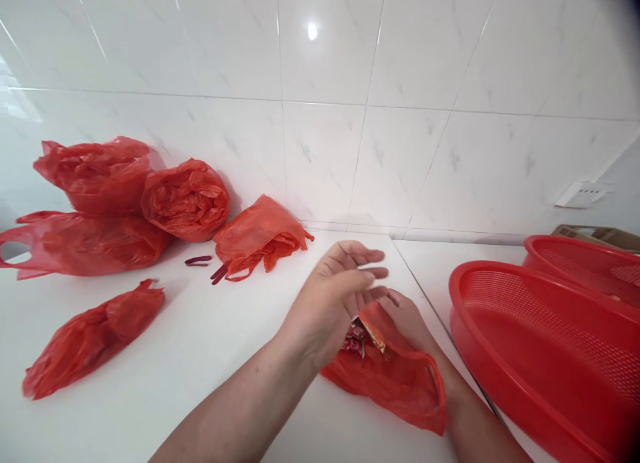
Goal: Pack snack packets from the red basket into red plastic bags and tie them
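A red plastic bag lies on the white table before me, its mouth open, with small wrapped items in dark red and gold showing inside. Above the bag's mouth is my left hand, its fingers apart and slightly curled, with nothing in them. My right hand is at the far edge of the bag, partly hidden behind the left hand. Its fingertips are near the red plastic, but their grip cannot be made out.
Several red plastic bags sit at the left and along the wall. Two dark red strips lie among them. Two red perforated baskets stand at the right, near a cardboard box and a wall socket.
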